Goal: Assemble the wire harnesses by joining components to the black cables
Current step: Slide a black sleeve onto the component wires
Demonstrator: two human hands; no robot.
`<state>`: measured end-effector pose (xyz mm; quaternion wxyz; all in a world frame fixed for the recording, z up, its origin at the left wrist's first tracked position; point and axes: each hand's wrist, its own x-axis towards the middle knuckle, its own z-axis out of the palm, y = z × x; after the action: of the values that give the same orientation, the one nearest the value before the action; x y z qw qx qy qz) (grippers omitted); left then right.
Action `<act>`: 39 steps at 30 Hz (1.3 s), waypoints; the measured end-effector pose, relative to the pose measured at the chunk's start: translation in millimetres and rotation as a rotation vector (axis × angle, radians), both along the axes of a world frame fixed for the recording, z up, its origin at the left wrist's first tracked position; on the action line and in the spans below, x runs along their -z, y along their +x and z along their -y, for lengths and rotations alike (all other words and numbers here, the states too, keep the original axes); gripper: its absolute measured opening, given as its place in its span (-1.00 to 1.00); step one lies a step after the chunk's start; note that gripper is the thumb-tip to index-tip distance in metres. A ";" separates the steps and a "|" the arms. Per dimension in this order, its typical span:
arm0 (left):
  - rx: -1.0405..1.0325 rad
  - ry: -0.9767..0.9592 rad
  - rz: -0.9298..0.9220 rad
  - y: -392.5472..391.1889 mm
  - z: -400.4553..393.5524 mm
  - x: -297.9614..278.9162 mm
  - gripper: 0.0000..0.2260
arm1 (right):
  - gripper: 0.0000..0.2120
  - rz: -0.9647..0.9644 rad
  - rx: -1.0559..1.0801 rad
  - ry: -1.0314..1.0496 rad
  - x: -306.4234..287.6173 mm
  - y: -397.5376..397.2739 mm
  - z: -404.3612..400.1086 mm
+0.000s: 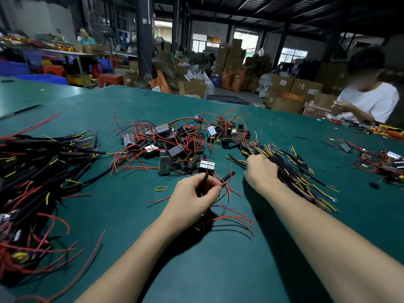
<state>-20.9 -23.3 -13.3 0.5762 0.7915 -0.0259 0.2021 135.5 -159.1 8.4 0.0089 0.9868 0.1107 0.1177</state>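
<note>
The left hand (pixel 192 200) sits near the middle of the green tabletop (pixel 218 270), its grip closed: thumb and fingers pinch a thin black cable (pixel 227 177) together with red wires (pixel 231 213) that trail out toward the near edge. A dark boxy component lies partly hidden under the heel of that hand. The right hand (pixel 261 169) lies just to the right, fingers curled down into the bundle of black cables (pixel 290 167) with yellow and purple leads, which fans from the middle of the tabletop toward the right edge; its grip looks closed on some of those cables, though the fingertips are hidden behind the knuckles.

Just beyond the left hand lies a heap of small box components with red wires (pixel 175 143), spread across the centre of the tabletop. A yellow rubber band (pixel 161 188) lies flat on the tabletop just left of the left hand. Along the left edge sits a large pile of finished harnesses (pixel 37 182), black sleeves mixed with red and yellow leads. Near the right edge is a smaller scatter of components and red wires (pixel 380 162). At the far right corner another person in a white shirt (pixel 369 101) works at the same tabletop. Beyond the far edge stand cardboard boxes (pixel 284 84).
</note>
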 end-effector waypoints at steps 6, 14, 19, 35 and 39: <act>0.017 -0.017 -0.013 0.9 -0.5 1.5 -0.89 | -0.80 -0.017 0.031 0.157 -1.8 6.5 -1.3; 0.049 -0.036 -0.001 -2.4 -1.1 -0.8 -0.92 | -0.91 -0.175 -0.151 0.836 -31.6 -16.6 23.8; 0.056 -0.048 0.017 -3.0 -0.9 -2.3 -0.92 | -0.87 -0.310 -0.243 1.126 -37.7 -52.3 36.7; 0.060 -0.213 -0.037 6.1 -7.8 4.3 -0.94 | -0.86 -0.379 -0.500 1.184 -9.0 -109.6 63.0; 0.083 -0.345 -0.056 8.2 -7.5 5.4 -0.94 | -0.87 -0.401 -0.499 1.153 -2.8 -108.2 66.2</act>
<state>-12.7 -15.8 -18.7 0.7119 0.6844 -0.0073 0.1575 27.4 -225.3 11.2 -0.5694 0.7809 0.2551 -0.0293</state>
